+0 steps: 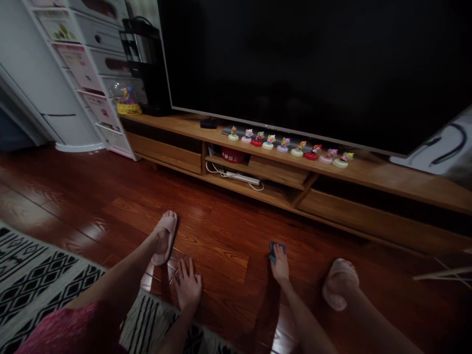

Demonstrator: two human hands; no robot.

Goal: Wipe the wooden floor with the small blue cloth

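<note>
My left hand point(189, 286) rests flat on the glossy red-brown wooden floor point(224, 228), fingers spread and nothing in them, beside my slippered left foot. Under the fingers of my right hand point(280, 267) is a small dark blue-grey cloth point(273, 251), pressed against the floor. Part of the cloth is covered by those fingers. Both arms reach forward between my legs, with a pink slipper point(170, 223) on the left and another slipper point(339, 268) on the right.
A long wooden TV cabinet point(177, 160) stands ahead, with several small figurines point(283, 144) in a row before a large television point(295, 64). A white power strip point(243, 178) and cables lie on its shelf. A patterned rug point(51, 285) spreads behind my left hand. Drawers point(103, 37) stand at the left.
</note>
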